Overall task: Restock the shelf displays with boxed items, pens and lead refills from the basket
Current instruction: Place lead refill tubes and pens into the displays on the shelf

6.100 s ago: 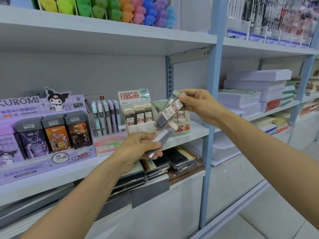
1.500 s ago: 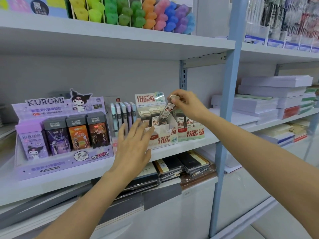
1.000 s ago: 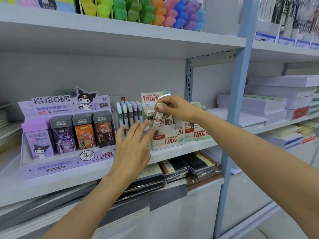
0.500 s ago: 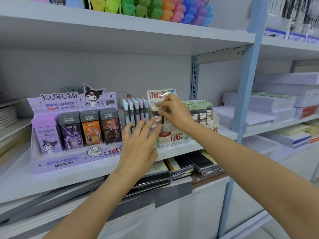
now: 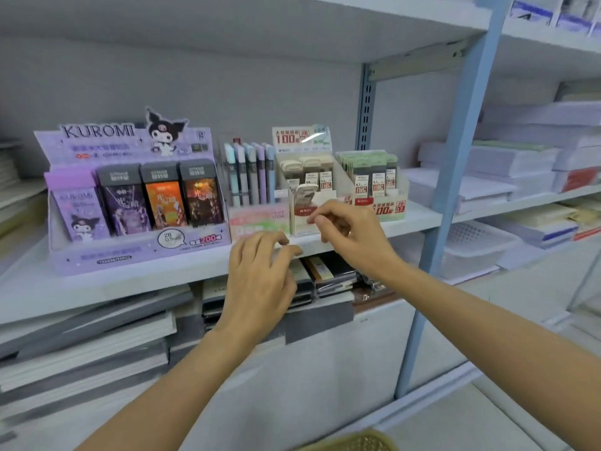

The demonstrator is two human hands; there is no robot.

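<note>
Now that the loose, empty right hand (image 5: 344, 237) has let go, the lead refill case (image 5: 305, 194) leans in the cream display box (image 5: 297, 224), stocked. The left hand (image 5: 260, 281), below that box, is loose and empty too.

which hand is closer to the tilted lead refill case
Right. The right hand hovers just below the tilted lead refill case, in front of its box; the left hand is lower and leftward, at the shelf edge.
</note>
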